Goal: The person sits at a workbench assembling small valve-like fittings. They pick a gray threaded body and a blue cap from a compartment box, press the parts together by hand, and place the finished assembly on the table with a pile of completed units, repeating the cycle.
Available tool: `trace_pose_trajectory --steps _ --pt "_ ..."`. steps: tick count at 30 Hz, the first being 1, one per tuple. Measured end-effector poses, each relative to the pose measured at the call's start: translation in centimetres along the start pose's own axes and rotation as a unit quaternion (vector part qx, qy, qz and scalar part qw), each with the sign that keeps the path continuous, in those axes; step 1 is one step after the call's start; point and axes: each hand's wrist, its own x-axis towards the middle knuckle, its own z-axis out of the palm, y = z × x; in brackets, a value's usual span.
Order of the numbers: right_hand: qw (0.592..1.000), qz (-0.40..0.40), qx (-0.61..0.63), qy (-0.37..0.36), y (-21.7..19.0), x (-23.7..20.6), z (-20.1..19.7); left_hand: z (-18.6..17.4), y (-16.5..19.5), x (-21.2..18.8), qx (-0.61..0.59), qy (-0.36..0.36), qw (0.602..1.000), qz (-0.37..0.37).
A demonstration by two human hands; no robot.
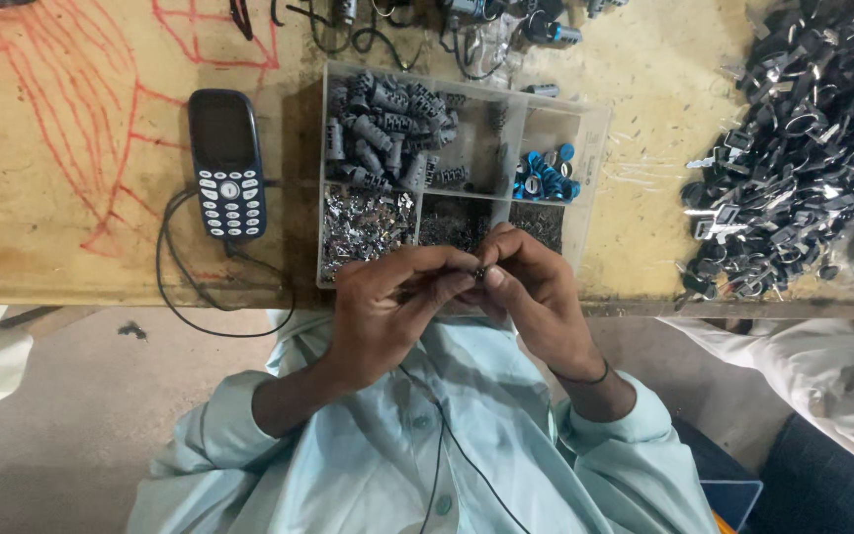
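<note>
Two hands meeting just below the clear compartment tray (pixel 585 148), at the bench (pixel 71 198) edge. Left hand (pixel 378 307) and right hand (pixel 536 297) together, fingertips of both pinched on one small dark part (pixel 480 272), held in the air just in front of the tray's near wall.

From the head view, inside the tray: grey ribbed sleeves (pixel 383 133) in the far left compartment, blue caps (pixel 544 178) in the far right, shiny metal bits (pixel 368 227) in the near left, fine dark pieces (pixel 457 222) beside those. Left of the tray, a dark keypad phone (pixel 227 163) with a black cable (pixel 200 307) looping off the bench edge. Right of the tray, a large heap of black clips (pixel 803 148). Beyond the tray, loose dark fittings and wires (pixel 427 25).

Judged risk: the part, tiny and gripped only at the fingertips over the lap rather than over the tray, likely to slip and drop into clothing or onto the floor. Also possible: a forearm snagging the hanging cable and dragging the phone off.
</note>
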Motion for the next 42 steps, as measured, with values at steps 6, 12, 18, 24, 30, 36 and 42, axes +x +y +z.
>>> trace_pose_trajectory --steps 6,12,18,24,30,36,42 --pt "0.971 -0.097 -0.218 -0.014 -2.0 0.1 0.0 -0.1 0.2 0.1 0.065 -0.004 0.996 0.057" --pt "0.904 -0.097 -0.415 0.034 -4.2 0.8 0.2 -0.6 0.5 0.3 0.027 -0.042 0.999 -0.004" --pt "0.964 -0.054 -0.259 -0.017 -4.3 1.2 0.1 -1.2 0.4 0.6 0.032 -0.046 0.998 -0.002" --pt "0.938 -0.084 -0.334 -0.029 -3.4 0.9 -0.3 -1.0 0.5 0.2 0.088 -0.027 0.994 0.061" --pt "0.990 -0.044 -0.129 -0.030 -2.5 0.2 -0.1 -1.1 0.4 0.3 0.090 -0.061 0.994 0.025" --pt "0.996 0.052 -0.070 -0.031 -3.7 0.3 1.5 -2.1 0.7 0.5 0.040 -0.092 0.995 -0.015" --pt "0.757 -0.079 -0.648 -0.010 -6.5 0.5 -0.4 -1.8 1.2 0.8 0.097 -0.061 0.993 0.000"
